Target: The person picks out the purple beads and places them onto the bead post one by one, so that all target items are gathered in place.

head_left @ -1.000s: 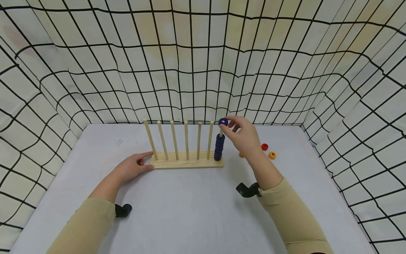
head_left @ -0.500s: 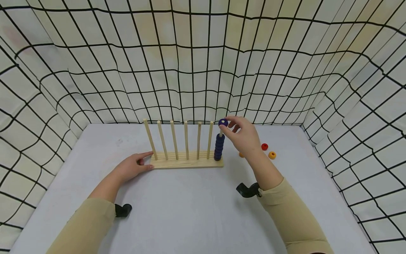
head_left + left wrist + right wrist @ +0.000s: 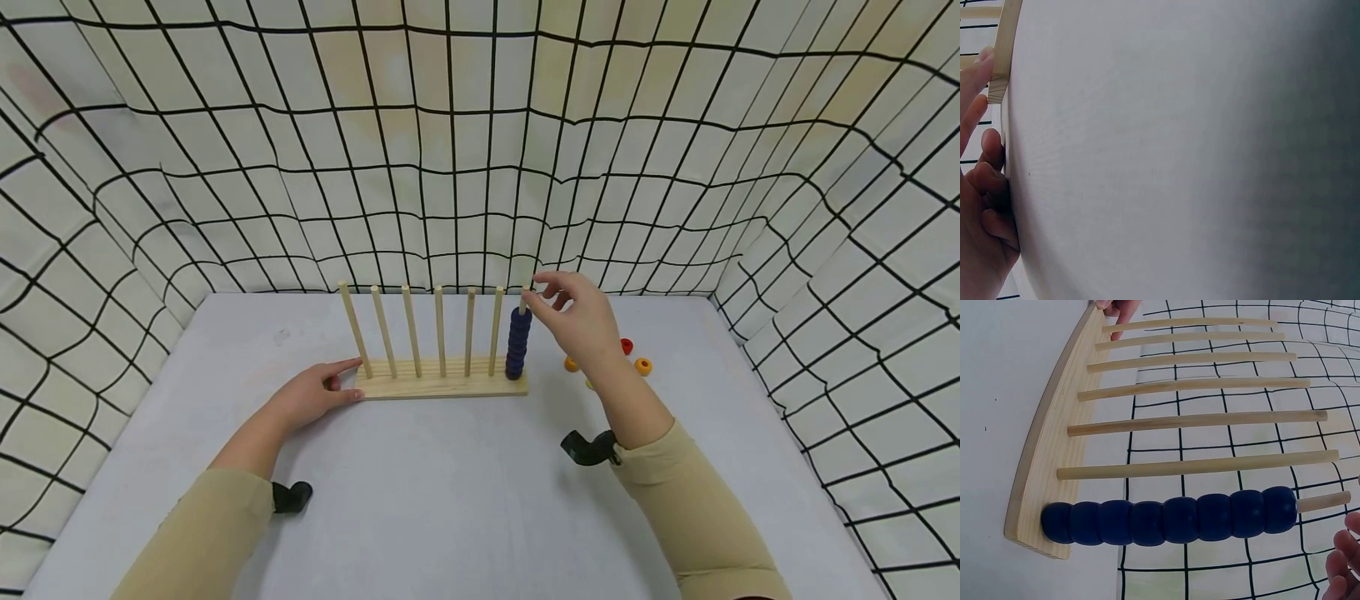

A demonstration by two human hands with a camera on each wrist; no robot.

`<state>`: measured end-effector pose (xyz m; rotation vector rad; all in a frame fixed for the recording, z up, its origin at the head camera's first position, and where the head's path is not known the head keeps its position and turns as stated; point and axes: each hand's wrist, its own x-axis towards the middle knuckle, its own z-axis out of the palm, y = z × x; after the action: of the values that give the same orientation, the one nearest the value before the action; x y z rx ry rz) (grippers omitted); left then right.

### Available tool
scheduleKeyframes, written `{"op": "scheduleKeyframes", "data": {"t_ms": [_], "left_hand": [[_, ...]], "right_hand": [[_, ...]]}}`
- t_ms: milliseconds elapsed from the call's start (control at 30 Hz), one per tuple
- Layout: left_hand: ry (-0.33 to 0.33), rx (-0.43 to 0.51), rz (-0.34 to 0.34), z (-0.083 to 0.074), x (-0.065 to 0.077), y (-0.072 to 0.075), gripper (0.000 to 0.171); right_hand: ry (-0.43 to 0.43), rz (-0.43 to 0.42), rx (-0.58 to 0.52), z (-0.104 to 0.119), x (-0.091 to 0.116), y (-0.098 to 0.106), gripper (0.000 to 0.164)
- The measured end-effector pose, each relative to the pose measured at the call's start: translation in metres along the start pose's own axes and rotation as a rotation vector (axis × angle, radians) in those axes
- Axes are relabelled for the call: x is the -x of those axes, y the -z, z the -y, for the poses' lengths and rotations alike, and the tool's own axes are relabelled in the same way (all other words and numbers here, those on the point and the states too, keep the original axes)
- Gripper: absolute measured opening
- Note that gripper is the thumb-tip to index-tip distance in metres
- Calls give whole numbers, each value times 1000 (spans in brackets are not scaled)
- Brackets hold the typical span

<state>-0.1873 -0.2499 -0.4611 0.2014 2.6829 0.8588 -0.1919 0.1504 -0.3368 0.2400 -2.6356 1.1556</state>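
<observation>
A pale wooden peg rack (image 3: 435, 388) lies on the white table, with several upright pegs along its base. Its rightmost peg carries a stack of dark blue beads (image 3: 1179, 520), and the bare peg tip (image 3: 1325, 501) sticks out above them. My left hand (image 3: 311, 396) pinches the left end of the base, thumb on the front edge and index finger behind. At the top of the rightmost peg, my right hand (image 3: 577, 321) has thumb and fingers loosely bent with no bead between them. The other pegs bear no beads.
Right of the rack, partly behind my right forearm, lie a red bead (image 3: 626, 345), an orange bead (image 3: 643, 367), another orange bead (image 3: 571, 364) and a partly hidden yellow bead (image 3: 590, 384). A black net (image 3: 487, 167) stands around the back and sides of the table.
The blue bead that my right hand held at the peg's tip has dropped onto the stack, which is now taller. My right fingers have let go. The left hand has not moved.
</observation>
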Motion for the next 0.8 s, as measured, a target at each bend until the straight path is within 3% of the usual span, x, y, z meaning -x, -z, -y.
{"op": "scheduleKeyframes", "data": {"t_ms": [400,800], "left_hand": [[23,4,9,5,-4,-1,74],[-3,-3,18,7,-5,-1,75]], "right_hand": [[-14,-10,-4,-3,3,2,42],[-7,-6,-9,-11,10,7,38]]}}
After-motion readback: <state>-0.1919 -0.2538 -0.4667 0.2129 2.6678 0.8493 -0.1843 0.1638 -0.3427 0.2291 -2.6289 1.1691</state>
